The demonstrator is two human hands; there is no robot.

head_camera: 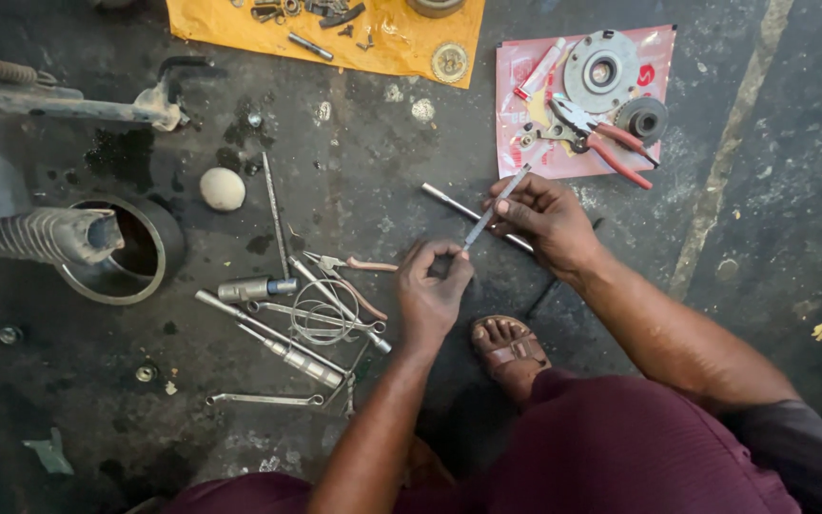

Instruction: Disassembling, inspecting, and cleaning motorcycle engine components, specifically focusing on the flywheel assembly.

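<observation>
Both hands grip one thin metal rod [495, 207], left hand [433, 290] pinching its lower end, right hand [546, 217] closed mid-shaft (work apparently midway; tools [287, 314] scattered on floor [373, 171]).

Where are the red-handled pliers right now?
The red-handled pliers lie on the pink plastic sheet at the upper right of the head view, below a round metal disc and just beyond the person's right hand.

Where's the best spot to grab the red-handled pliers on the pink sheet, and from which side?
Probably the two red handles, pinched together near their middle, coming from the right. The pliers lie flat on the pink sheet with handles pointing out toward its right edge; the jaws point at the round metal flange, crowding that end.
</observation>
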